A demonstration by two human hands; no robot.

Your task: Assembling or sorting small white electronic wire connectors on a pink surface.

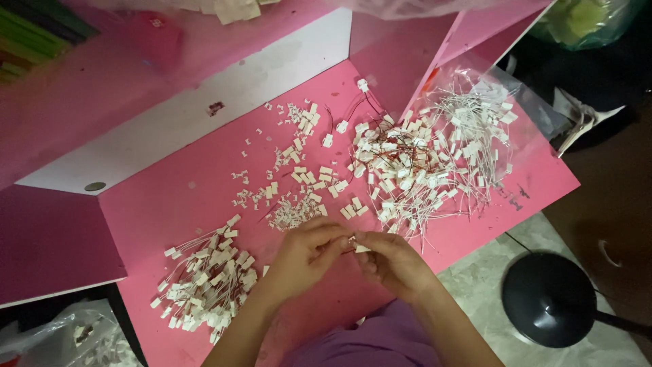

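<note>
Head view, looking straight down, as I read it from my station. Both hands meet over the near edge of the pink table (204, 197). Left hand (304, 253) has its fingers curled, tips pinched on a small white connector (356, 243); right hand (390, 261) pinches the same piece from the other side. The connector sits exactly between the two sets of fingertips, touching both (it is too small for me to make out more of it).

Just beyond the hands lies a scatter of loose white connectors (299, 177), spread out toward the back wall. To the left of the left hand lies a pile of white-wired connectors (207, 275), near the forearm but apart from it. Beyond the right hand sits a larger tangle of wired connectors (401, 166), some with red leads, running into a clear plastic bag (485, 115) of similar wired pieces at the table's right edge.

A white panel (224, 95) backs the table, with pink side walls. Grey tiled floor (475, 282) shows lower right, with a round black base (550, 299) on it.
</note>
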